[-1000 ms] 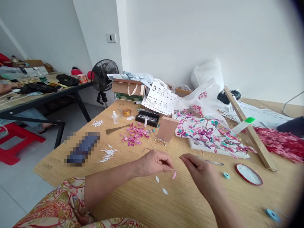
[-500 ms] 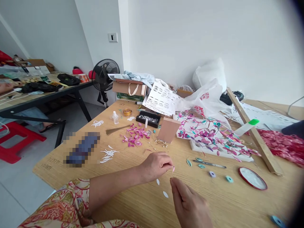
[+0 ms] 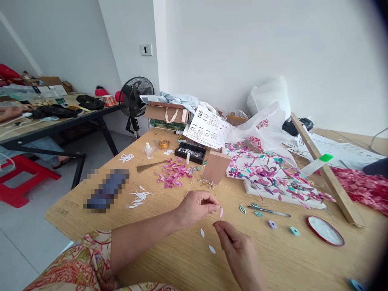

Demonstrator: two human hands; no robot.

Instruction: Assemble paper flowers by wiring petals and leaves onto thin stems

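Note:
Pinched between the thumb and forefinger of my left hand [image 3: 197,208] is a small pink petal [image 3: 221,211], its tip pointing down. Just below and to the right, my right hand [image 3: 236,244] has its thumb and forefinger pressed together. Whatever those fingers hold, perhaps a fine thread, is too small to make out. Two white leaf-shaped pieces, an upper piece [image 3: 202,233] and a lower piece [image 3: 212,249], lie on the wooden table [image 3: 169,258] beneath my hands. Beyond my left hand is a loose heap of pink petals [image 3: 174,173].
To the right lie a pen [image 3: 269,211], a purple spool [image 3: 272,224], a teal spool [image 3: 294,231] and a red-rimmed round dish [image 3: 325,230]. A wooden bar [image 3: 329,173] slants behind them. Pink flower sprays [image 3: 266,169] rest on white foam. White slivers [image 3: 140,198] lie left.
My right hand has shifted slightly left and up. The petal in my left fingers now hangs more plainly in sight. The whole view has moved a little.

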